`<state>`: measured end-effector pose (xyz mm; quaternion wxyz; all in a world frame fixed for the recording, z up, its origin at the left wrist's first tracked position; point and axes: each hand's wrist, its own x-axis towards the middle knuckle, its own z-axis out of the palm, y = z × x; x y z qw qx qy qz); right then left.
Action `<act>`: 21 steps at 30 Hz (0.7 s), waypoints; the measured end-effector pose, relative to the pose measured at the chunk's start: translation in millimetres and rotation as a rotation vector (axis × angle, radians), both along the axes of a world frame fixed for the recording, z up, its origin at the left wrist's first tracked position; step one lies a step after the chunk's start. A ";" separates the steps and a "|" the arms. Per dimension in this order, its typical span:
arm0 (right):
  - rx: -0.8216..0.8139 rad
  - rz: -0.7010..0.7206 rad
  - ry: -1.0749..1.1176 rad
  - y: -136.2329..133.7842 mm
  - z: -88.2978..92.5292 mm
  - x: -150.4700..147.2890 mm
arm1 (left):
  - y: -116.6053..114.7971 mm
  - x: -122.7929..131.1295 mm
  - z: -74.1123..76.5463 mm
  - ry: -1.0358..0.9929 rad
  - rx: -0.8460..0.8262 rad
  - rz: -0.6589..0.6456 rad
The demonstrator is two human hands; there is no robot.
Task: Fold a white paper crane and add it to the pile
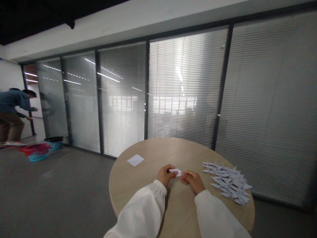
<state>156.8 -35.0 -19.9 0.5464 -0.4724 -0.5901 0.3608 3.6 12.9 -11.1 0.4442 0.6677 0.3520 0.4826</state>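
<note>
Between my two hands is a small piece of folded white paper (176,171), held just above the round wooden table (153,148). My left hand (166,174) pinches its left side between thumb and fingers. At its right end, my right hand (192,180) closes thumb and fingertips on the edge. The exact folds are too small to make out. A flat white paper square (135,160) lies on the table to the left. Several folded white paper cranes (229,181) stand grouped close together at the table's right side.
Glass partitions with blinds (184,89) run behind the table. On the grey floor at left stand a blue basket with a red bag (37,152) and a blue bin with a black liner (55,142). A person (15,109) bends forward near the doorway.
</note>
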 end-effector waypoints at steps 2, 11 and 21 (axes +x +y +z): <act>0.008 -0.019 -0.023 1.3 -1.1 1.0 | -1.4 1.1 1.4 -0.011 -0.027 -0.009; 0.163 -0.188 -0.252 1.2 -2.0 3.9 | -5.5 3.2 3.7 -0.112 -0.133 -0.114; 0.386 -0.166 -0.311 -5.4 7.4 -3.0 | -10.8 3.5 7.6 -0.141 -0.207 -0.176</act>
